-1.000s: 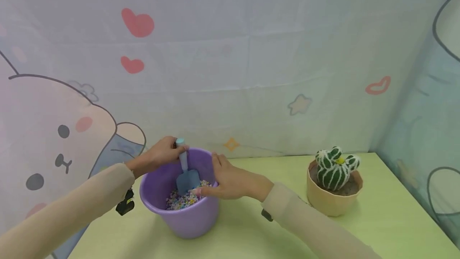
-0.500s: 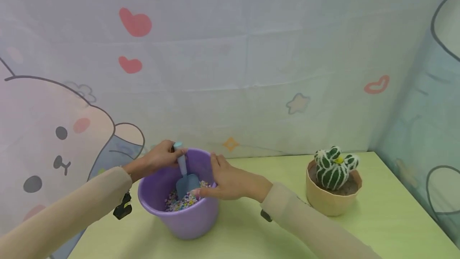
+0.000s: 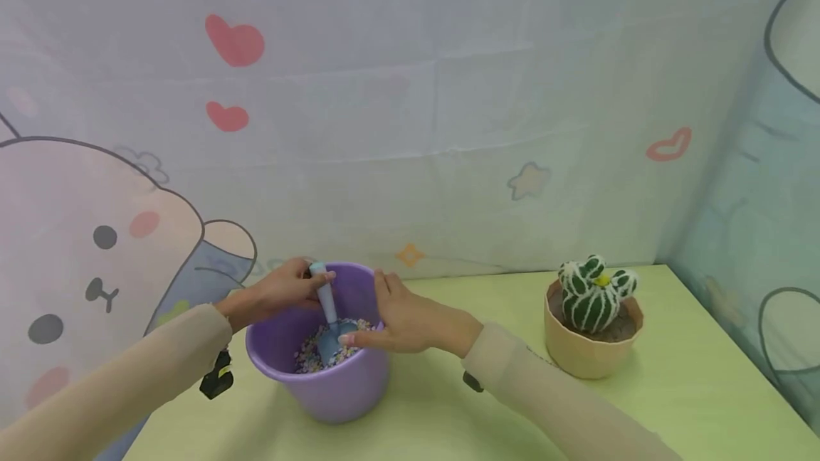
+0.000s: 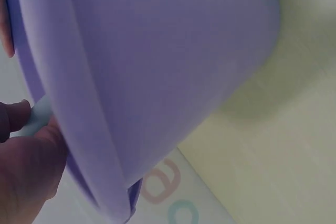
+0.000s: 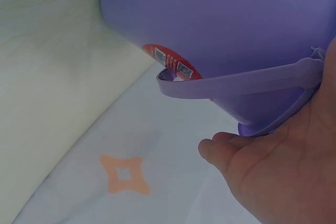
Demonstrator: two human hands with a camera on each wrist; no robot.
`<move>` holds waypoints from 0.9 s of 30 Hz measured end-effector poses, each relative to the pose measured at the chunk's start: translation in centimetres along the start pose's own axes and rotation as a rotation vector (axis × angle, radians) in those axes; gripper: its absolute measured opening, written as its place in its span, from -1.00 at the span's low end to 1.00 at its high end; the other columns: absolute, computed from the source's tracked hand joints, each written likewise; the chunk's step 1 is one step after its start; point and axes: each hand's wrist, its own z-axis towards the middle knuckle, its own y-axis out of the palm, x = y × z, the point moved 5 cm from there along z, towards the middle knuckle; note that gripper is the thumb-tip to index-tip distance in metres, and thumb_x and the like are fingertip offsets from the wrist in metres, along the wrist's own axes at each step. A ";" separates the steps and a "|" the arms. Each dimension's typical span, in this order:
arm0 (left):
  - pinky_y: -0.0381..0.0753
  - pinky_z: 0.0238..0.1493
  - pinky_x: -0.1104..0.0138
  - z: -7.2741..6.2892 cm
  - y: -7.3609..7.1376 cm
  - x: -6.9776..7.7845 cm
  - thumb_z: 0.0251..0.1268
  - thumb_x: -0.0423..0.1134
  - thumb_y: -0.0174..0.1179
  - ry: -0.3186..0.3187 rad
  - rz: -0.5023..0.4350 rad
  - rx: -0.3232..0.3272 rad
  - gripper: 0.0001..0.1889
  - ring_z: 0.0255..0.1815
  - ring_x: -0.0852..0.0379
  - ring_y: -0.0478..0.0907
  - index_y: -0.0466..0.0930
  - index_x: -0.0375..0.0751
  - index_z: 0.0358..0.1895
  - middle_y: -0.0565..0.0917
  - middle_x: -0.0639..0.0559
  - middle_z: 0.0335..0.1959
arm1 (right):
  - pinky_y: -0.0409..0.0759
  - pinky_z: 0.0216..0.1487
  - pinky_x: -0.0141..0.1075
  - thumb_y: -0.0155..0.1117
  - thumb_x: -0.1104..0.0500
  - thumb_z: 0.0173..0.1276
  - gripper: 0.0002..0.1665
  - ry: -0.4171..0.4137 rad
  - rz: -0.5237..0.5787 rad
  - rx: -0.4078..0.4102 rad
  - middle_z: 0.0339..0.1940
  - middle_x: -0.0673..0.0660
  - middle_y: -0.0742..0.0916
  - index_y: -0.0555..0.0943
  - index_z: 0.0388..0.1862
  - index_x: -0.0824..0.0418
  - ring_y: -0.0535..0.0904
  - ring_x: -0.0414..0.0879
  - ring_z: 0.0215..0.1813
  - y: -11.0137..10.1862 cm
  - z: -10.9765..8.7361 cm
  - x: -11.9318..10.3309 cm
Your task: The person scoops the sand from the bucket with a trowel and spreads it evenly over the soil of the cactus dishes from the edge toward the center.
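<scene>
A purple bucket (image 3: 339,397) stands tilted slightly toward me in the head view, with small multicoloured bits (image 3: 307,359) at its bottom. My left hand (image 3: 285,290) grips the pale blue handle of a small shovel (image 3: 327,302) inside it. The shovel's blade is partly buried in the bits. In the left wrist view, the thumb and fingers close on the shovel handle (image 4: 39,117) behind the rim. My right hand (image 3: 416,319) rests on the bucket's right rim, fingers extended, thumb reaching over inside. The right wrist view has its palm (image 5: 294,177) against the rim.
A tan pot (image 3: 589,358) with a green-and-white knitted cactus (image 3: 592,301) stands right of the bucket on the pale green table (image 3: 461,418). The bucket's carrying handle (image 5: 231,85) hangs along its far side. A printed cloth (image 3: 384,126) hangs close behind.
The left hand has lowered slightly, pushing the shovel blade deeper into the bits. The right hand stays on the rim. The head view has shifted a little.
</scene>
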 end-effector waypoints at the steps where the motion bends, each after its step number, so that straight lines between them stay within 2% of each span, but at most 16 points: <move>1: 0.81 0.26 0.01 0.0 -0.1 0.0 0.73 -0.23 0.00 0.001 -0.001 -0.004 -0.68 0.19 -0.32 0.72 0.48 -0.55 0.03 0.66 -0.34 -0.03 | 0.35 0.72 0.00 0.05 -0.62 0.41 0.47 -0.001 -0.001 0.001 0.76 0.42 -0.03 -0.33 0.73 0.35 0.14 0.23 0.74 0.0 0.1 0.0; 7: 0.81 0.27 0.02 0.1 0.1 -0.1 0.73 -0.23 -0.02 -0.003 -0.018 -0.022 -0.72 0.21 -0.36 0.70 0.46 -0.47 -0.07 0.66 -0.30 -0.06 | 0.33 0.73 -0.03 0.07 -0.61 0.41 0.47 -0.020 -0.007 0.015 0.75 0.43 -0.01 -0.31 0.73 0.36 0.15 0.23 0.73 0.2 0.2 -0.1; 10: 0.83 0.23 0.02 0.4 0.3 -0.1 0.72 -0.22 0.02 0.011 0.003 -0.049 -0.69 0.05 -0.22 0.78 0.52 -0.47 -0.15 0.69 -0.24 -0.16 | 0.38 0.72 -0.05 0.09 -0.59 0.42 0.44 -0.044 -0.034 0.037 0.72 0.43 0.06 -0.25 0.73 0.38 0.22 0.21 0.71 0.0 0.3 -0.2; 13: 0.86 0.17 0.04 0.6 0.6 0.0 0.70 -0.21 0.04 0.021 0.022 -0.066 -0.66 -0.11 0.00 0.78 0.58 -0.48 -0.19 0.69 -0.14 -0.28 | 0.41 0.70 -0.06 0.10 -0.57 0.44 0.40 -0.067 -0.069 0.057 0.69 0.42 0.11 -0.21 0.73 0.39 0.24 0.20 0.69 -0.3 0.4 -0.4; 14: 0.86 0.16 0.04 0.6 0.7 0.1 0.71 -0.21 0.04 0.019 0.018 -0.072 -0.65 -0.13 0.01 0.78 0.59 -0.50 -0.17 0.70 -0.13 -0.28 | 0.39 0.71 -0.05 0.09 -0.56 0.45 0.40 -0.072 -0.080 0.060 0.70 0.43 0.10 -0.21 0.72 0.41 0.21 0.22 0.70 -0.4 0.4 -0.5; 16: 0.86 0.17 0.06 0.5 0.8 0.2 0.71 -0.22 0.02 0.015 -0.001 -0.073 -0.65 -0.10 -0.01 0.79 0.57 -0.54 -0.11 0.70 -0.16 -0.25 | 0.34 0.73 -0.02 0.06 -0.57 0.46 0.42 -0.071 -0.094 0.052 0.72 0.47 0.04 -0.24 0.72 0.43 0.11 0.25 0.74 -0.4 0.4 -0.6; 18: 0.85 0.20 0.06 0.3 0.9 0.3 0.72 -0.23 0.01 0.007 -0.028 -0.071 -0.65 -0.01 -0.13 0.80 0.54 -0.58 -0.04 0.71 -0.23 -0.18 | 0.29 0.76 0.00 0.04 -0.58 0.46 0.43 -0.062 -0.099 0.040 0.74 0.48 -0.03 -0.27 0.72 0.44 -0.01 0.26 0.77 -0.3 0.5 -0.6; 21: 0.83 0.22 0.03 0.1 1.0 0.3 0.72 -0.24 0.01 0.008 -0.021 -0.073 -0.64 0.06 -0.23 0.79 0.54 -0.62 -0.01 0.73 -0.31 -0.14 | 0.24 0.77 0.02 0.00 -0.60 0.46 0.44 -0.052 -0.102 0.021 0.75 0.49 -0.11 -0.30 0.71 0.45 -0.12 0.28 0.79 -0.2 0.4 -0.6; 27: 0.85 0.18 0.05 0.3 1.5 0.7 0.70 -0.23 0.04 0.036 -0.014 -0.090 -0.60 0.01 -0.21 0.81 0.58 -0.67 -0.05 0.75 -0.32 -0.18 | 0.45 0.67 -0.02 0.02 -0.59 0.46 0.41 -0.054 -0.079 0.037 0.74 0.43 0.01 -0.24 0.72 0.42 0.16 0.23 0.73 -0.1 0.3 -0.4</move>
